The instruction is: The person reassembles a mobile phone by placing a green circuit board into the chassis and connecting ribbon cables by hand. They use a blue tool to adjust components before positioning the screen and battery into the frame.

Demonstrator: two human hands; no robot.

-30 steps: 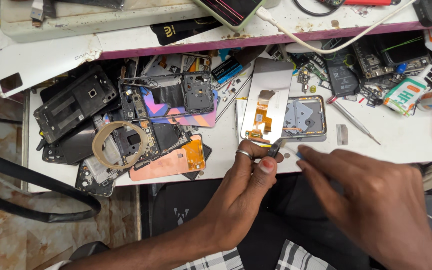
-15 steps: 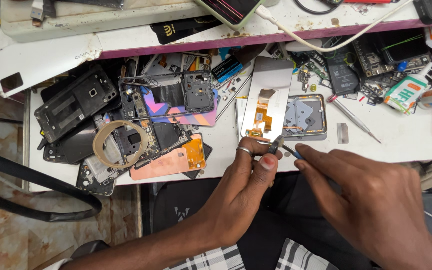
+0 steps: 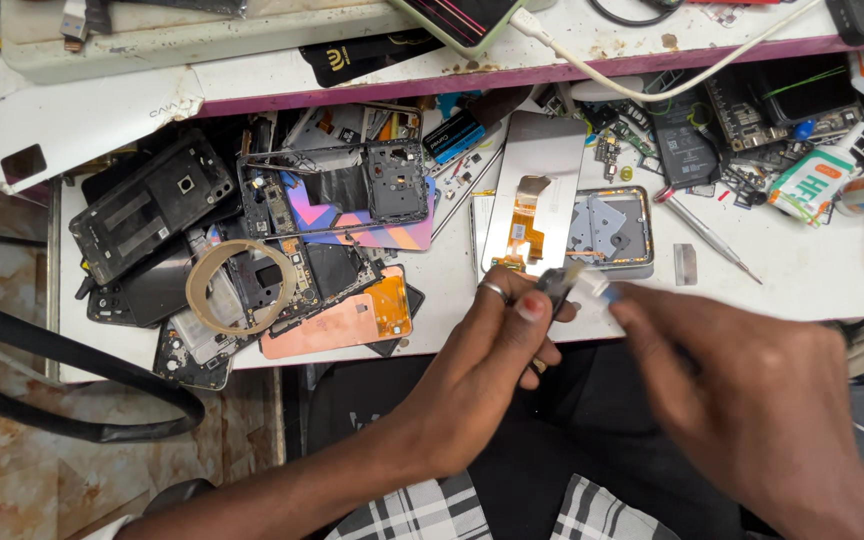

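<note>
Moved since earlier: right hand has slid left toward the left hand; it is blurred, and a small pale part now shows at its fingertips, where a thin dark tool showed before.
Landmark: silver screen panel, lying back-up with an orange ribbon cable.
Left grip: pinching a small dark piece just below the panel's lower edge.
Right grip: fingers appear closed on the pale part, touching the dark piece; blur leaves this uncertain.
Progress: panel lies detached from any phone body; the two small pieces are being brought together, joining not visibly finished.
Containers: none hold anything; loose phone frames and a tape ring lie piled left of the panel, a metal pick to its right.
</note>
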